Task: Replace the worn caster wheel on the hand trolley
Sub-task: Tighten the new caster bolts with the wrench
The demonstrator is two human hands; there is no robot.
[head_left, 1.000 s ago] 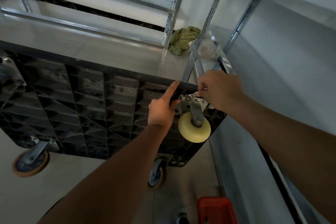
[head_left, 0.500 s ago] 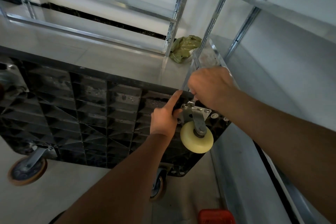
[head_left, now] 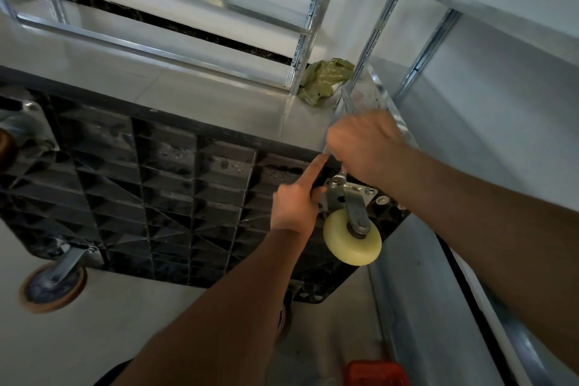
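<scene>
Nearest, a red crate [head_left: 377,373] sat on the pale floor [head_left: 109,323] below both forearms. The left hand [head_left: 296,205] held the trolley deck [head_left: 141,197] beside the caster plate [head_left: 351,194], forefinger straight along the rim, the other fingers curled. The cream caster wheel [head_left: 352,238] hung just below and right of it. The right hand [head_left: 366,144] was clenched round a wrench [head_left: 338,177] set on a plate bolt. The wrench could likely slip off the bolt and strike the left fingers close by; the tipped deck might also shift. Left of the hands sat a worn brown caster [head_left: 53,287]. Beyond them lay a green bag [head_left: 326,80] and metal shelving [head_left: 307,25].
</scene>
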